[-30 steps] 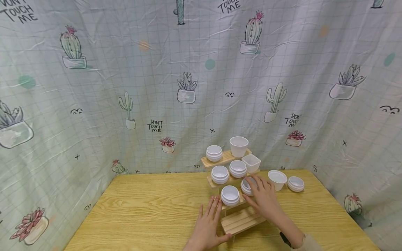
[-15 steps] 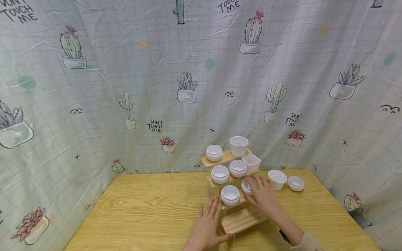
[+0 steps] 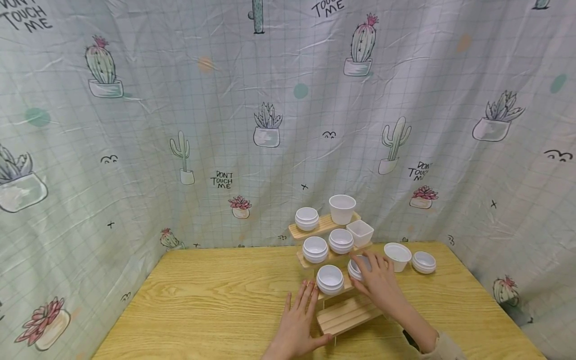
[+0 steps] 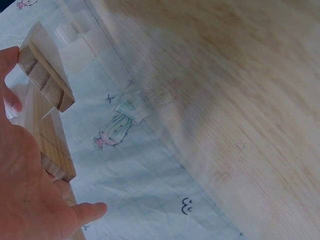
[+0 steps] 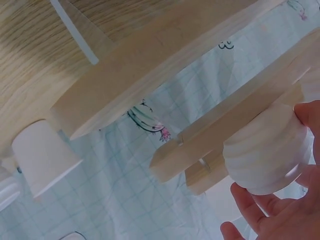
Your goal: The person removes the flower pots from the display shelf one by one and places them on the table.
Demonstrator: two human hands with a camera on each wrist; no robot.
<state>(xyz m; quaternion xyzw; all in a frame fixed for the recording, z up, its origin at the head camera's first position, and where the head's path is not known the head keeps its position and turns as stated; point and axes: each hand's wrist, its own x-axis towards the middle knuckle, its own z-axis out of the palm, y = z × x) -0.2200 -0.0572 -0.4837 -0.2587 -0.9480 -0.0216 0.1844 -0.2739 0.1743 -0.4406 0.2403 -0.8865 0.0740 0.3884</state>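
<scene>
Slightly to the right along its shelf: that is the one clear shift since the earlier frame, the round white pot (image 5: 265, 152) and the right hand (image 3: 380, 287) moving together. The left hand (image 3: 297, 320) and the other pots sit as they did.

The round white pot stands on the third shelf (image 3: 346, 286) down of a stepped wooden stand (image 3: 321, 229), just beside a matching pot (image 3: 330, 280), a narrow gap between them. The right hand pinches it from the right, thumb and fingers bent around its wall. The left hand, fingers straight and spread, has hold of nothing; it rests against the stand's left end, thumb tip at the lowest step (image 3: 348, 316).

Seemingly thin plastic, the pot should be light and fairly stiff, easy to slide and as easy to knock over. Its smooth side may slip a little; the rounded belly, thumb opposite fingers, looks the surest hold, and a gentle squeeze should be enough.

Fingers hide part of the rim and the right side, and the base is hard to make out from the head. In the left wrist view the hand is cut off at the edge, and whether it presses on the stand I cannot tell.
</scene>
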